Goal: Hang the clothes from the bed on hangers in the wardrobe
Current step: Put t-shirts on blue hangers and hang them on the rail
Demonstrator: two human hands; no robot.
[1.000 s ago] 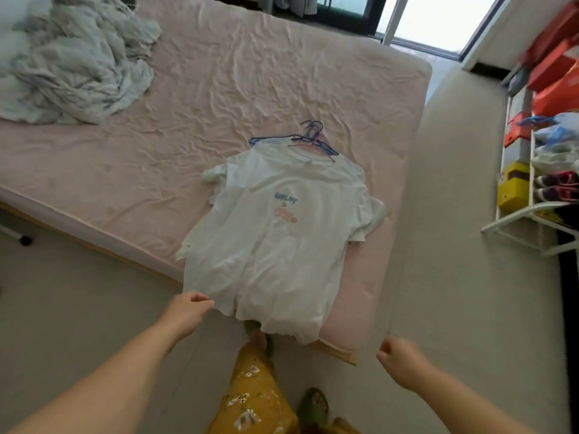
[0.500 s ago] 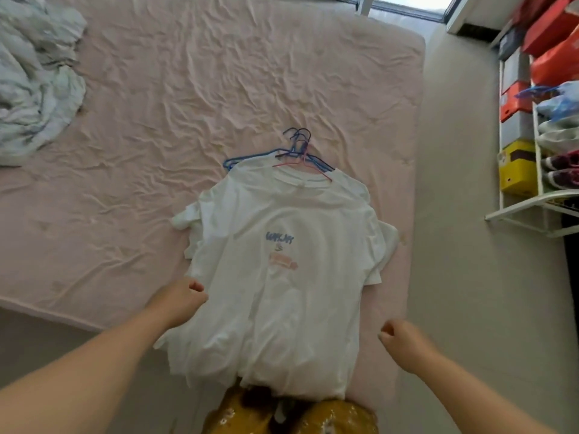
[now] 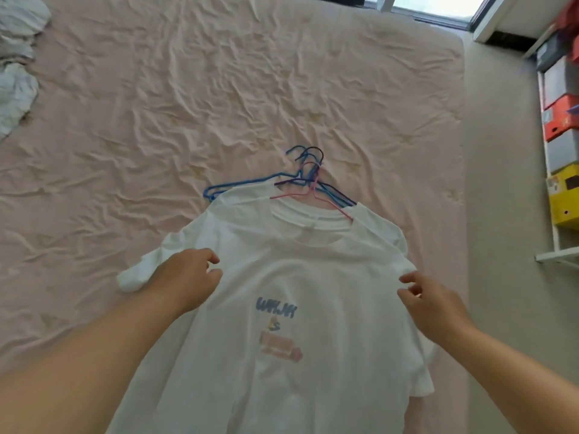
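A white T-shirt (image 3: 291, 296) with a small blue and pink print lies flat on the pink bed (image 3: 219, 98), on top of at least one more white shirt. Several wire hangers (image 3: 300, 180), blue, pink and dark, lie bunched at the collar, partly under the fabric. My left hand (image 3: 188, 280) is over the shirt's left shoulder and sleeve, fingers loosely curled, thumb and forefinger slightly apart at the cloth. My right hand (image 3: 429, 299) reaches the right shoulder, fingertips at the fabric edge with a small gap between them. Neither hand plainly grips anything.
A crumpled pale grey blanket (image 3: 15, 73) lies at the bed's far left. A white shelf rack (image 3: 554, 245) with red, grey and yellow shoe boxes stands at the right, across a strip of beige floor (image 3: 501, 214). A window or glass door is beyond the bed.
I have leaned in over the bed. Both hands moved forward from the shirt's hem and side up to its shoulders, and their fists have loosened.
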